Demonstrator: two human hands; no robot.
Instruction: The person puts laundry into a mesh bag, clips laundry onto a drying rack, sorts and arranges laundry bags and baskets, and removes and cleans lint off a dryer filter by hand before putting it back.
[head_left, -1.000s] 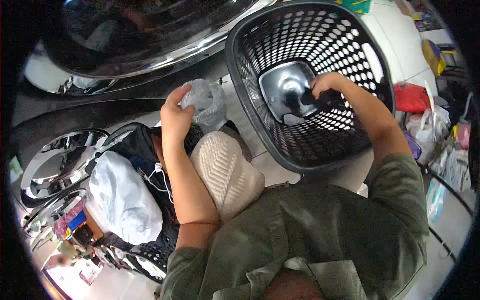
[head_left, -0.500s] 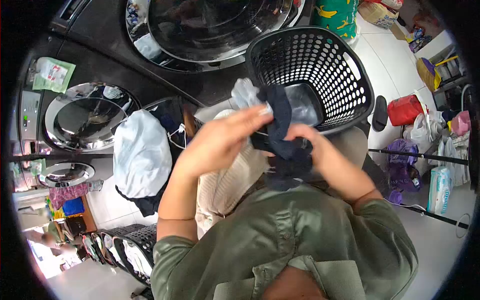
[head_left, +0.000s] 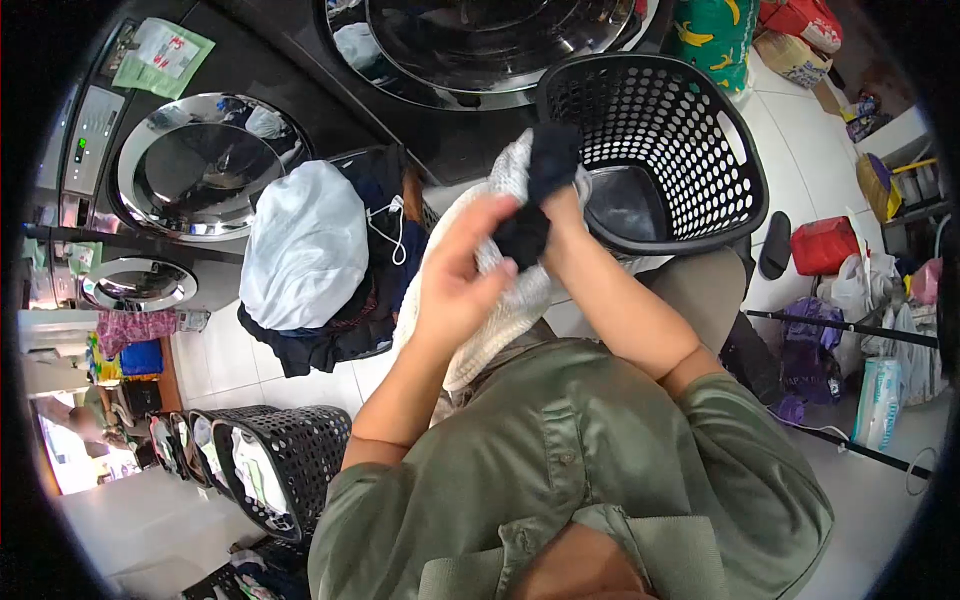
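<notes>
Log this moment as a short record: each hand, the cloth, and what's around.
Left hand: thumb and fingers around black cloth
Right hand: at the same cloth, fingers mostly hidden
Also at hands: grey cloth
Basket: black, perforated, near a round door
Left side: white bundle over dark clothes

Worn on the head, our one camera looks steeply down and forward.
We start right above the collar (head_left: 665, 560), the nearest thing, and look down the green shirt (head_left: 500, 440) toward the left hand (head_left: 462, 275) and right hand (head_left: 565, 215), close to us near the middle. Farther off we reach the black basket (head_left: 622, 205) and a large round door (head_left: 480, 45); our wide lens also takes in stacked laundry baskets (head_left: 325, 450) on the left and tiled floor (head_left: 785, 115) on the right.
</notes>
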